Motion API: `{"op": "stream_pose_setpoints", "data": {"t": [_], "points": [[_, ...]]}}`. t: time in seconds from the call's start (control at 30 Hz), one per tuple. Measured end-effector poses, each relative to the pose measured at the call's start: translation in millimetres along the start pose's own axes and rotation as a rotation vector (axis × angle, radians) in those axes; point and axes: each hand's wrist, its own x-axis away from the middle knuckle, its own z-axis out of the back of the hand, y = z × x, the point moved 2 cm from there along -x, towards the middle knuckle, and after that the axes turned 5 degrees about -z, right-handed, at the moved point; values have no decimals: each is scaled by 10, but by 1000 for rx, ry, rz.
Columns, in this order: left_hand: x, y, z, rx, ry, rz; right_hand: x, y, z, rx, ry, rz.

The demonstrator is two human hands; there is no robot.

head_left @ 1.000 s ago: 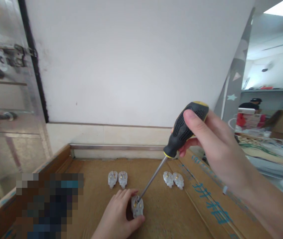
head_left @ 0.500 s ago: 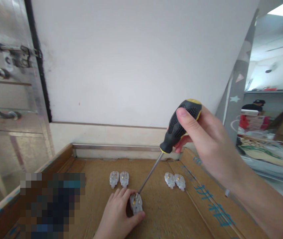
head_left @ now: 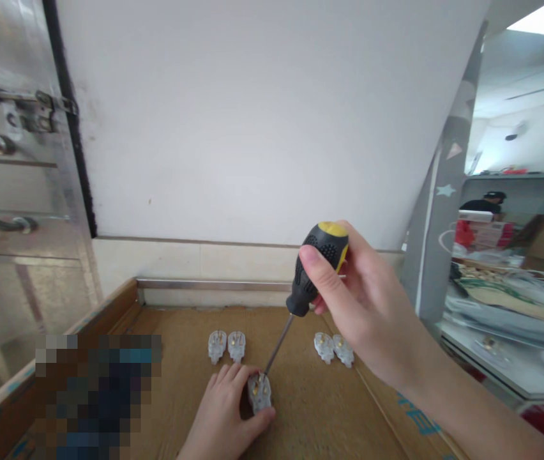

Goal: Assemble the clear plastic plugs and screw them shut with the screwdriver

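My left hand (head_left: 226,412) lies on the cardboard surface (head_left: 310,415), fingers closed round a clear plastic plug (head_left: 259,391) with brass pins. My right hand (head_left: 362,306) grips the black and yellow handle of a screwdriver (head_left: 317,265). Its steel shaft slants down to the left, and the tip rests on the top of the plug.
Two pairs of clear plugs lie behind, one pair at the left (head_left: 226,345), one at the right (head_left: 333,348). A white wall and a metal door (head_left: 8,191) stand behind. A cluttered bench (head_left: 506,300) with a distant person is at the right. A blurred patch covers the lower left.
My right hand has swung the screwdriver handle down and to the left, so the tool stands steeper. Its tip stays on the plug. My left hand has barely moved.
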Motion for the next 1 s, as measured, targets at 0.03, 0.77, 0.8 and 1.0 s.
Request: {"op": "stream_pose_setpoints", "data": {"t": [0.03,0.77,0.8,1.0], "points": [[0,-4,-2,0,1,-1,11,-10,-2,5,-6,3],[4,-32,-32,1,2,-18,43,-106,-73,26,-49,8],[3,-33,-35,-1,3,-21,39,-103,-78,27,-54,4],[0,-26,-29,8,-11,-15,54,-86,-67,51,-44,3]]}}
